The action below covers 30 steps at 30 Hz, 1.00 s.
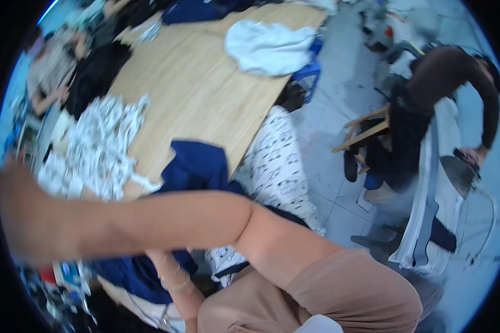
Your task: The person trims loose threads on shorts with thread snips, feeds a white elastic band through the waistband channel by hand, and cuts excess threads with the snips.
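Observation:
My right arm reaches across the view to the left, and my right hand (30, 219) is a blur at the far left edge. Its fingers are smeared, so what it holds, if anything, does not show. Below that forearm, my left hand (160, 256) shows only in part, with thin bracelets at the wrist; its fingers are hidden behind the right arm. Navy blue fabric (139, 277) lies around and under the left hand. More navy cloth (197, 166) rests on the near end of the wooden table (189, 83), just beyond my right forearm.
White fabric strips (97, 147) are heaped on the table's left. A white cloth bundle (269, 47) lies at its far right, beside a blue stool (311, 72). Printed white fabric (280, 158) hangs at the right edge. One person holds an iron (460, 175) at an ironing board (422, 222).

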Motion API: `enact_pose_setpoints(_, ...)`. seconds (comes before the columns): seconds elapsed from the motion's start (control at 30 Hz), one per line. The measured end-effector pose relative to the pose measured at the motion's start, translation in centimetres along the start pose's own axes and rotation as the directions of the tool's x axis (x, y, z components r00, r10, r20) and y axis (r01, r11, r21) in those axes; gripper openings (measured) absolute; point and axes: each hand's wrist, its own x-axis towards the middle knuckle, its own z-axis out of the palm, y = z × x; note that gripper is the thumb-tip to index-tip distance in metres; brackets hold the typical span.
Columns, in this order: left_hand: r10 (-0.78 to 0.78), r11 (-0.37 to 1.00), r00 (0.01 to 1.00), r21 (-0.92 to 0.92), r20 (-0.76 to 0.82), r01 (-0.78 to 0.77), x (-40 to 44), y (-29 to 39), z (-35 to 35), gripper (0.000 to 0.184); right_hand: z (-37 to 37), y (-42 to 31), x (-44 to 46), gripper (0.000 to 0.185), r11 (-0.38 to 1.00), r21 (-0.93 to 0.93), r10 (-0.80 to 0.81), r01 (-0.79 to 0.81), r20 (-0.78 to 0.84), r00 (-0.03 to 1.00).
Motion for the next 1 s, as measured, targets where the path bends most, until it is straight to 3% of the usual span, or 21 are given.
enact_pose_setpoints(0.1,0.058,0.998,0.997,-0.021,-0.043,-0.059,0.1,0.2,-0.2,0.053,4.0,-1.9,4.3,0.021,0.961,-0.108,-0.260,0.255,-0.038,0.965)
enact_pose_setpoints(0.17,0.072,0.997,0.996,-0.032,-0.045,-0.074,1.4,0.2,-0.1,0.052,5.2,-1.3,6.4,0.024,0.922,-0.198,-0.351,0.334,-0.058,0.935)
enact_pose_setpoints(0.27,0.092,0.994,0.993,-0.048,-0.071,-0.095,2.5,0.4,-0.6,0.052,6.3,-0.4,6.9,0.023,0.928,-0.192,-0.326,0.320,-0.001,0.945)
enact_pose_setpoints(0.33,0.104,0.992,0.991,-0.066,-0.082,-0.109,2.4,0.6,-0.6,0.051,15.8,6.0,8.0,0.031,0.767,-0.489,-0.593,0.415,-0.293,0.750)
enact_pose_setpoints(0.37,0.120,0.989,0.988,-0.075,-0.101,-0.128,2.3,0.7,-0.8,0.051,17.4,7.2,6.5,0.025,0.763,-0.604,-0.327,0.230,-0.053,0.944)
enact_pose_setpoints(0.43,0.152,0.981,0.979,-0.100,-0.138,-0.166,1.8,0.9,-0.8,0.051,14.5,5.7,3.8,0.014,0.929,-0.334,-0.108,0.162,0.174,0.979)
enact_pose_setpoints(0.47,0.167,0.977,0.975,-0.109,-0.148,-0.184,1.6,1.2,-0.7,0.051,8.8,2.7,2.9,0.010,0.974,0.144,-0.198,0.177,0.143,0.970)
enact_pose_setpoints(0.53,0.184,0.970,0.970,-0.131,-0.160,-0.206,1.1,1.5,-0.3,0.050,6.5,2.8,1.7,0.012,0.958,0.117,-0.276,0.260,0.144,0.950)
enact_pose_setpoints(0.63,0.257,0.955,0.941,-0.094,-0.219,-0.282,0.9,1.5,0.4,0.050,4.7,4.7,-0.6,0.009,0.993,0.059,-0.111,0.101,0.197,0.974)
enact_pose_setpoints(0.7,0.360,0.932,0.893,0.063,-0.271,-0.357,1.3,0.3,0.3,0.038,1.8,5.4,-2.5,0.008,0.998,0.046,0.026,-0.037,0.217,0.976)
enact_pose_setpoints(0.77,0.229,0.940,0.971,-0.241,-0.073,-0.240,0.3,3.1,1.3,0.017,-2.4,7.3,-5.3,0.006,0.960,-0.231,0.220,-0.158,0.274,0.936)
enact_pose_setpoints(0.8,0.216,0.959,0.976,-0.182,-0.027,-0.217,-0.1,4.1,1.7,0.018,-3.8,8.6,-7.0,0.009,0.950,-0.193,0.287,-0.247,0.215,0.933)
enact_pose_setpoints(0.83,0.219,0.958,0.976,-0.185,-0.025,-0.219,-0.2,4.2,1.9,0.018,-5.8,8.0,-7.8,0.023,0.888,-0.313,0.415,-0.338,0.227,0.881)
enact_pose_setpoints(0.9,0.236,0.972,0.967,-0.036,0.099,-0.233,-0.4,4.5,2.4,0.015,-8.0,6.5,-9.7,0.041,0.890,-0.308,0.416,-0.336,0.246,0.875)
enact_pose_setpoints(0.93,0.287,0.954,0.937,-0.147,0.200,-0.261,-0.6,5.7,3.6,0.018,-8.7,7.1,-11.1,0.051,0.860,-0.412,0.437,-0.300,0.290,0.852)
enact_pose_setpoints(0.97,0.343,0.939,0.909,-0.071,0.238,-0.336,-0.9,6.3,4.2,0.020,-9.2,6.5,-10.8,0.051,0.859,-0.412,0.438,-0.306,0.278,0.855)
enact_pose_setpoints(1.0,0.394,0.912,0.874,0.002,0.284,-0.411,-1.1,7.2,4.8,0.022,-9.7,5.7,-10.2,0.050,0.837,-0.467,0.479,-0.286,0.370,0.796)
